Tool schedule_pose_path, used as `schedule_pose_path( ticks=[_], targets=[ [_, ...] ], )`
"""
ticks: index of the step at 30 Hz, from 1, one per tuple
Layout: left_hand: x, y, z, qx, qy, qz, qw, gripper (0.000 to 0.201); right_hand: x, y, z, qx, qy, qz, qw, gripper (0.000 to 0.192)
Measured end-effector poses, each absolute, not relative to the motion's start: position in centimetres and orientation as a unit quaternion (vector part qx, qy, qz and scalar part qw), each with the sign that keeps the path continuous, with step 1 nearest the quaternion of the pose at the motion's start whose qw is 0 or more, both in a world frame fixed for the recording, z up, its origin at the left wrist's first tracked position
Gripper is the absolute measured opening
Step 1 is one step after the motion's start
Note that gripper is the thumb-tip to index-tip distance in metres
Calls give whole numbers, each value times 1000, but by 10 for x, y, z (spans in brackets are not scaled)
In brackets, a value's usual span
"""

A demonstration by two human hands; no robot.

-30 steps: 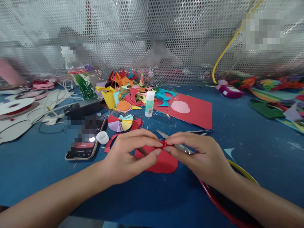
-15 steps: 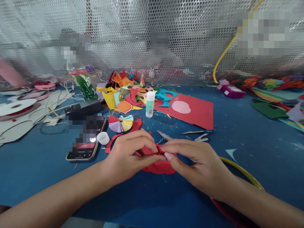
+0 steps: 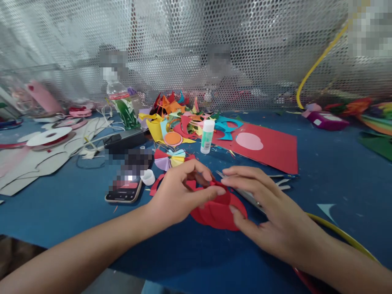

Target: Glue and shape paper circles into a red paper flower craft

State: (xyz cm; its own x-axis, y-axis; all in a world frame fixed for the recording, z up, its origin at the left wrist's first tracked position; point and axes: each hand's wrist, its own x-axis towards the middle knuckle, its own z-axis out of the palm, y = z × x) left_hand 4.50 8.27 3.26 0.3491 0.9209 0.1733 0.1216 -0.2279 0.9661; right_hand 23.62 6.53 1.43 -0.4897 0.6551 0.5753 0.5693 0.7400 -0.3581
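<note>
My left hand (image 3: 180,196) pinches the top edge of a folded red paper piece (image 3: 219,212) that lies on the blue table (image 3: 76,216). My right hand (image 3: 266,208) rests on the same paper, fingers spread and thumb pressing its right side. A pair of metal scissors (image 3: 245,194) lies under my right hand, mostly hidden.
A phone (image 3: 125,188) and a white cap (image 3: 148,177) lie to the left. Behind stand a glue stick (image 3: 207,136), a red sheet (image 3: 269,149) with a pink shape, a heap of coloured paper scraps (image 3: 174,118) and a bottle (image 3: 124,106). Perforated metal screen (image 3: 196,49) at the back.
The view has shifted left. My right hand has opened from a pinch and now lies flat on the red paper, which is more spread out. My left hand still pinches its top.
</note>
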Motion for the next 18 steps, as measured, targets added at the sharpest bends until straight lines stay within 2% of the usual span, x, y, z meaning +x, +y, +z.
schedule_pose_path(
  ticks=[4, 10, 13, 16, 18],
  targets=[
    [46, 86, 32, 600, 388, 378, 589, 29, 240, 67, 13, -326, -884, -60, 328, 33],
    [45, 87, 33, 572, 407, 343, 624, 26, 241, 66, 20, -294, -890, -55, 343, 19],
    [44, 84, 37, 641, 426, 338, 542, 20, 239, 66, 21, -306, -880, 7, 363, 18],
    [42, 82, 41, 745, 407, 345, 400, 16, 236, 67, 20, -369, -842, 117, 376, 13],
    [41, 81, 43, 783, 377, 340, 360, 13, 235, 68, 18, -412, -809, 201, 368, 10]
  ],
)
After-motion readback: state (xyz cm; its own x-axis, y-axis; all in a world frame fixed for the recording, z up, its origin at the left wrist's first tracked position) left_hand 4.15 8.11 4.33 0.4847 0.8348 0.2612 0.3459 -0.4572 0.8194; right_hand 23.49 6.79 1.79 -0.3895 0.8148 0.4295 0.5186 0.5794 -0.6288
